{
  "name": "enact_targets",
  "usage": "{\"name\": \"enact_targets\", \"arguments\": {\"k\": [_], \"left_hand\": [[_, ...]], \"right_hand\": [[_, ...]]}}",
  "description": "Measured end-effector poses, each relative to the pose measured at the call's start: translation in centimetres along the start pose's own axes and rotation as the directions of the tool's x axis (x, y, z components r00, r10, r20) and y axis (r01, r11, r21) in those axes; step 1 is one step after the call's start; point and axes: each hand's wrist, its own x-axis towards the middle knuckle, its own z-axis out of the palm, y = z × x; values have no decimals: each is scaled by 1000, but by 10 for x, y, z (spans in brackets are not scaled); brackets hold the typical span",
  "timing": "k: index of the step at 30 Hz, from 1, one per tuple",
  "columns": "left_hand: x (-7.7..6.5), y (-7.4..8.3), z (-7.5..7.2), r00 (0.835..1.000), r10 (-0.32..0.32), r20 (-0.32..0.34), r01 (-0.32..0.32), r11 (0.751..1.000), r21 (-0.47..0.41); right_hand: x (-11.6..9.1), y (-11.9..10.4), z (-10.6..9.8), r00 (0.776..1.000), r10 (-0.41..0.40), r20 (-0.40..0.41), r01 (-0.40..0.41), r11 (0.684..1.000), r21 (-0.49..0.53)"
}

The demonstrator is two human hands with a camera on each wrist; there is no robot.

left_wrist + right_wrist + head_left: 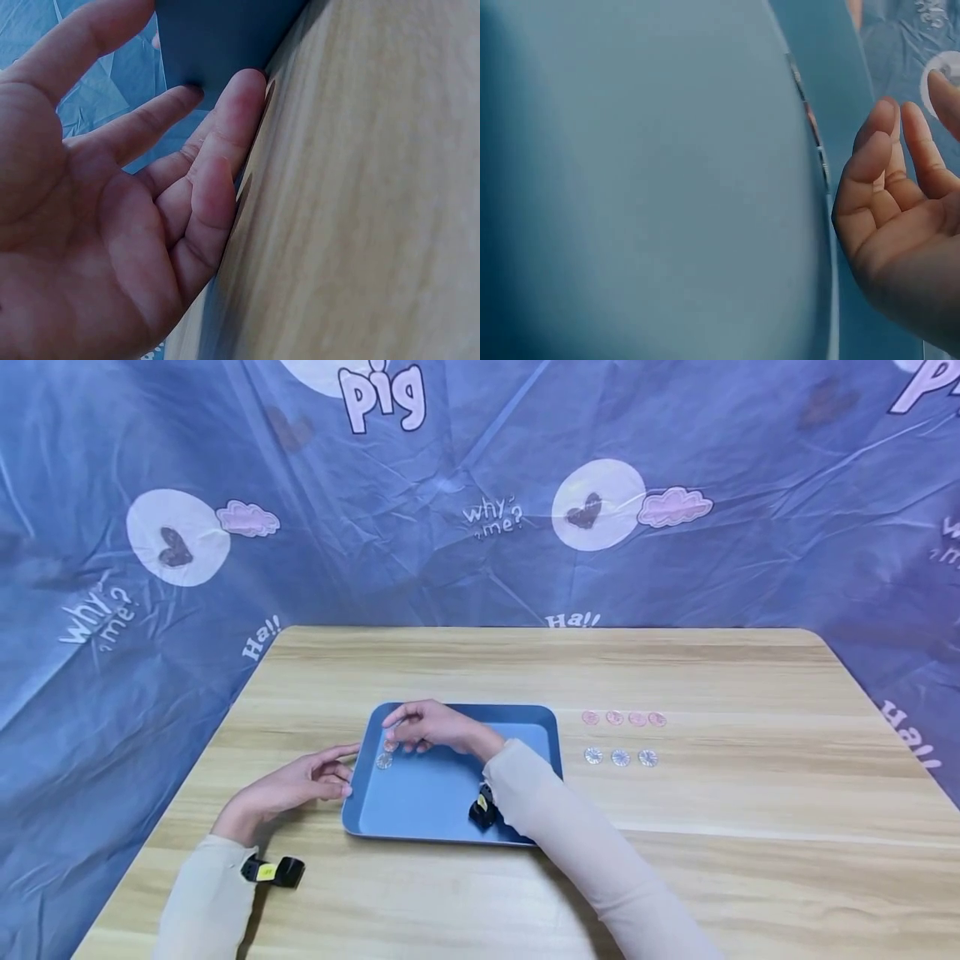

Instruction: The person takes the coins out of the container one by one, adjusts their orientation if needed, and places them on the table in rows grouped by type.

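A shallow blue tray point(450, 802) lies on the wooden table. At its left side, my left hand point(303, 783) touches the outer wall with thumb and index fingertip, the other fingers loosely bent beside the table surface. Over the tray's back left part is my right hand point(435, 727), fingers loosely bent and nothing between them in the right wrist view. Just below its fingers lie a pinkish coin-like disc point(391, 746) and a silver one point(384, 761). In the right wrist view, discs point(814, 124) show edge-on along the tray's side.
Right of the tray, a row of several pinkish discs point(615, 717) lies behind a row of three silver discs point(620, 758). A blue printed cloth point(450, 543) hangs behind the table point(750, 777). Black wrist cameras point(281, 872) sit on both sleeves.
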Motion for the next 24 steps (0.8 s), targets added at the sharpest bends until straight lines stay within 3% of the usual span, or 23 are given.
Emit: {"name": "enact_targets", "arguments": {"k": [11, 18, 24], "left_hand": [[1, 1, -1, 1000, -15, 0, 15, 1000, -6], [0, 2, -1, 1000, -23, -10, 23, 1000, 8], [0, 2, 0, 1000, -13, -7, 13, 1000, 7]], "right_hand": [[6, 5, 5, 1000, -1, 28, 6, 983, -185], [10, 2, 11, 998, 0, 58, 22, 925, -380], [12, -2, 16, 999, 25, 27, -9, 884, -467]]}}
